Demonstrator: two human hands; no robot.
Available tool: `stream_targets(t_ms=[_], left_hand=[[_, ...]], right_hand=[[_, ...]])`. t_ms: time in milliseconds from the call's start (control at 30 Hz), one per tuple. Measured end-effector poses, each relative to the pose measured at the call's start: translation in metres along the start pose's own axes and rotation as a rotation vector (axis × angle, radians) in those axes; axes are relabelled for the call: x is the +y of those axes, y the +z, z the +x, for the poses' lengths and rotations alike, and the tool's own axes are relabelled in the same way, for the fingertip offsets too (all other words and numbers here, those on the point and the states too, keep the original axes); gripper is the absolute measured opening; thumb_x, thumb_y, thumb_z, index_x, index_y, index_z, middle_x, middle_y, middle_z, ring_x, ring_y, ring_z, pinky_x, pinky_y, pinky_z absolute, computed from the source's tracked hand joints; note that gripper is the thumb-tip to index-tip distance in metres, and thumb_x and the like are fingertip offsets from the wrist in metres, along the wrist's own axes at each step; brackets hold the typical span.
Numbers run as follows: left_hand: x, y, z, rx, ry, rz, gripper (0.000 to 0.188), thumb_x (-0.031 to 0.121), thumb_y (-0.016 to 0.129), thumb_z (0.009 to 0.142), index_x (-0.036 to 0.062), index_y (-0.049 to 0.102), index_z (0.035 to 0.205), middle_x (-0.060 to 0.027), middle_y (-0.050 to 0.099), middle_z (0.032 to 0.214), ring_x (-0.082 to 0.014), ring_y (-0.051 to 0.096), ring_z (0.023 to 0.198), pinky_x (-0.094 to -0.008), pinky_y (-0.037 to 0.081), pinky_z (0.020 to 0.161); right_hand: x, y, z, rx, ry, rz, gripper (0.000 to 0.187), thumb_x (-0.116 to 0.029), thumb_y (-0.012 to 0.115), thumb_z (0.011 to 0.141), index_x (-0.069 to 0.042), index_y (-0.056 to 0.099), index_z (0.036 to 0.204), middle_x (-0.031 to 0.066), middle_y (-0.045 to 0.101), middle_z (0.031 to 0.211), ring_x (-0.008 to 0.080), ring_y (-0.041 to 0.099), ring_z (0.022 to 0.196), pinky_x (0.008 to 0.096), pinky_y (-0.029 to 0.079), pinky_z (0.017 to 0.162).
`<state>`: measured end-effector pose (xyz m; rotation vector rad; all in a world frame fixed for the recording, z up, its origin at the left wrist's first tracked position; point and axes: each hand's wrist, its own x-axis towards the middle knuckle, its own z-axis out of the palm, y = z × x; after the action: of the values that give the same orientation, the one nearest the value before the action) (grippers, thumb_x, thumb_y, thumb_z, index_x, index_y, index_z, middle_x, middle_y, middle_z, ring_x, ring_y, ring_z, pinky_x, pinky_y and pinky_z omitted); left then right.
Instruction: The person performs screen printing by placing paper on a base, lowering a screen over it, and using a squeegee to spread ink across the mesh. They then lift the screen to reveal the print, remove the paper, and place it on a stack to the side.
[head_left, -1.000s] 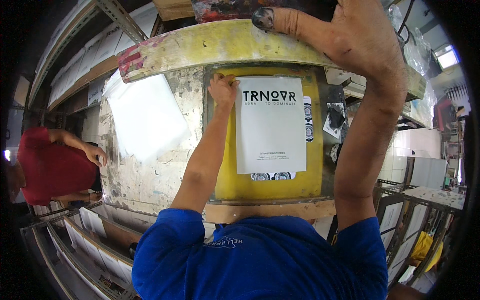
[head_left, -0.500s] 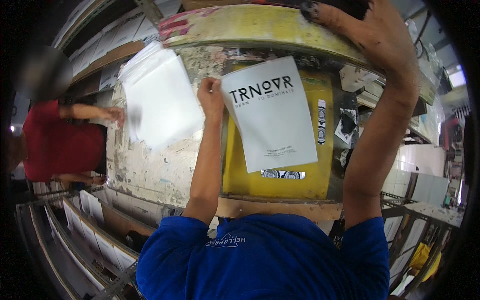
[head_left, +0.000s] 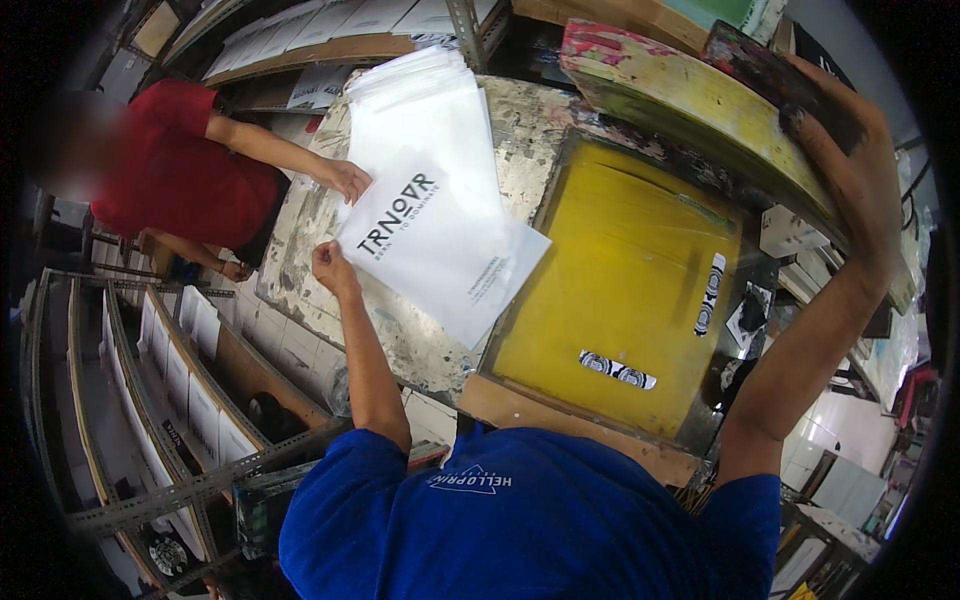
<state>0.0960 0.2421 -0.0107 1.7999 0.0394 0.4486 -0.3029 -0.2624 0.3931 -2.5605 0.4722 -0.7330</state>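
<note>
My left hand point(head_left: 333, 270), fingers pinched, grips the left corner of a white printed sheet point(head_left: 440, 265) with black lettering. The sheet lies partly over a stack of white sheets point(head_left: 425, 130), its right corner reaching toward a flat yellow printing bed point(head_left: 610, 270). At the upper right, my right hand point(head_left: 850, 125) is wrapped round the upper edge of a raised, paint-stained wooden screen frame point(head_left: 660, 85), thumb on the near side. A dark, ink-stained bar point(head_left: 765, 75) sits against that hand; its kind is unclear. A co-worker's hand point(head_left: 345, 180) is at the printed sheet's upper left edge.
The co-worker in a red shirt point(head_left: 180, 165) stands left of the stained table point(head_left: 310, 240). Shelf racks with boards point(head_left: 165, 370) fill the lower left. Two black-and-white patterned strips point(head_left: 618, 369) lie on the yellow bed. More shelves point(head_left: 330, 35) stand behind.
My left hand has carried the printed sheet left, off the yellow bed and onto the white stack. The co-worker's hand has come to the sheet. My view has turned; my right hand stays at the frame.
</note>
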Motion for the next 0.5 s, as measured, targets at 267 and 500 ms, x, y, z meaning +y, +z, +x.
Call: stream_targets(t_ms=[267,500], left_hand=[[0.069,0.053,-0.042,0.071,0.533,0.397,0.046,0.020,0.076,0.088,-0.0010,0.064,0.127,-0.0194,0.067,0.124,-0.0397,0.058,0.120,-0.0469,0.042,0.105],[0.092,0.164,-0.150,-0.719,0.719,0.677,0.043,0.026,0.081,0.083,0.0091,0.072,0.121,-0.0138,0.067,0.131,-0.0374,0.056,0.129,-0.0461,0.044,0.108]], right_hand=[[0.011,0.004,-0.002,0.081,-0.064,-0.047,0.045,-0.033,0.076,0.090,-0.009,0.070,0.128,0.0148,0.073,0.113,0.0218,0.070,0.102,0.0335,0.052,0.094],[0.000,0.002,0.002,0.068,-0.055,-0.030,0.045,-0.033,0.080,0.085,-0.014,0.072,0.125,0.0128,0.073,0.111,0.0238,0.072,0.097,0.0342,0.055,0.088]])
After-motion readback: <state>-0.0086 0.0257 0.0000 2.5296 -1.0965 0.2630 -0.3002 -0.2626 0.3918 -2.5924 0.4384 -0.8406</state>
